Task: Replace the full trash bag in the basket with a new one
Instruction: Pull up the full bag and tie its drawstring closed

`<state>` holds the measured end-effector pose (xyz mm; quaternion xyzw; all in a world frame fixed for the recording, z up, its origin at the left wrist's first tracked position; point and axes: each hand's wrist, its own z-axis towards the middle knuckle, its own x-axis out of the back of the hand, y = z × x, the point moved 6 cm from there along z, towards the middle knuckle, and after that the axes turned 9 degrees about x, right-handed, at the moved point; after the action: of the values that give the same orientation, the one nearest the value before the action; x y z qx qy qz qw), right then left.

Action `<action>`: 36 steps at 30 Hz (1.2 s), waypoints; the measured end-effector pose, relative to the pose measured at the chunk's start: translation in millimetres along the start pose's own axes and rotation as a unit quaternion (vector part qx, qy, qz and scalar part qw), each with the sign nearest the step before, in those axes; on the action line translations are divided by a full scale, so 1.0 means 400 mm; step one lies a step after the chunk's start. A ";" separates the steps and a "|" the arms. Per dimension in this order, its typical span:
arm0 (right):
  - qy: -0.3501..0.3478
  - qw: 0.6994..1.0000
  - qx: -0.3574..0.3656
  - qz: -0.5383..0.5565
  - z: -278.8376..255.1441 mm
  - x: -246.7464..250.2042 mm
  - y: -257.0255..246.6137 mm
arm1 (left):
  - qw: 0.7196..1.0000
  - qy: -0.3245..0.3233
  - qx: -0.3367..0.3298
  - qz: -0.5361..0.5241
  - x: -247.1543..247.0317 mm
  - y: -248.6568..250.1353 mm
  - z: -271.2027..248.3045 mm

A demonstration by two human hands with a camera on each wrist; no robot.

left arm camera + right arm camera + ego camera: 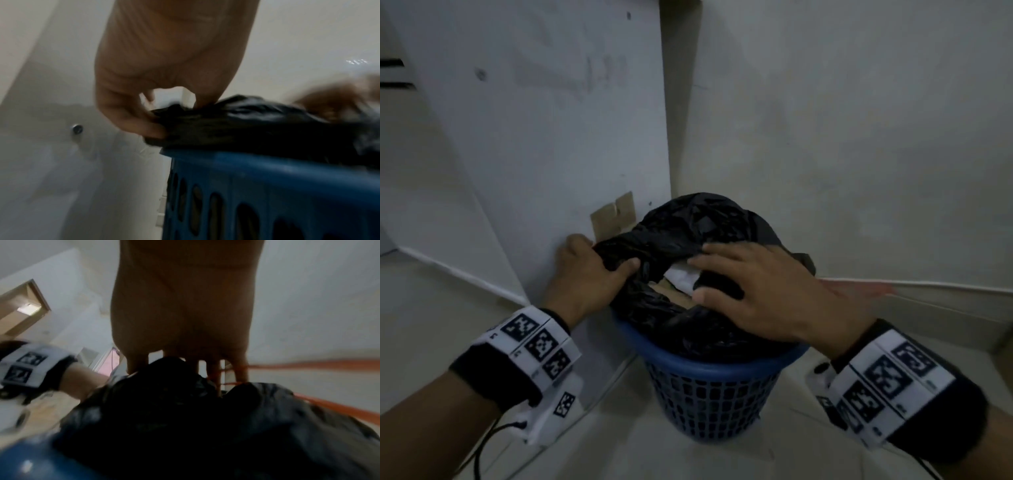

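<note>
at the left of the head view a white panel leans up toward the top of the frame, with a scrap of brown cardboard stuck low on it. just below that, left of centre, the left hand grasps the left edge of the black trash bag, thumb curled over the plastic; the left wrist view shows its fingers pinching a gathered fold of the bag just above the rim. the full bag sits in the blue basket at lower centre, bulging above the rim, its mouth partly open so that white paper shows inside. right of centre the right hand lies spread on top of the bag, fingers fairly straight, grasping nothing that can be seen. in the right wrist view blurred orange strands run off to the right from its fingers; what they are cannot be told. both wrists wear bands with black and white markers.
</note>
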<state>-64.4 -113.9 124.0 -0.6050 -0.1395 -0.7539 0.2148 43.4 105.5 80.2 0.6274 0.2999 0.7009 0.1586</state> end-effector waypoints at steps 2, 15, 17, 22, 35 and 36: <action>-0.098 0.993 -0.045 -0.043 -0.015 -0.060 0.033 | 0.994 -0.079 0.024 -0.069 -0.018 -0.012 0.010; 0.204 0.954 -0.190 -0.109 -0.098 -0.011 0.209 | 0.877 -0.323 0.088 -0.343 -0.028 0.117 -0.096; 0.195 0.951 -0.210 -0.118 -0.101 -0.001 0.209 | 0.880 -0.299 0.057 -0.364 -0.030 0.135 -0.102; 0.233 0.944 -0.235 -0.016 -0.088 0.042 0.192 | 0.810 -0.290 0.019 -0.510 0.013 0.182 -0.092; 0.284 0.918 -0.119 0.249 0.039 0.092 0.126 | 0.793 -0.362 -0.096 -0.481 0.062 0.244 -0.134; 0.306 0.901 -0.139 0.275 0.027 0.100 0.151 | 0.805 -0.347 -0.097 -0.472 0.066 0.231 -0.115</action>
<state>-32.4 -167.4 162.3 -0.3826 0.2114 -0.8246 0.3591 8.4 39.9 156.6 0.5913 0.4143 0.3008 0.6230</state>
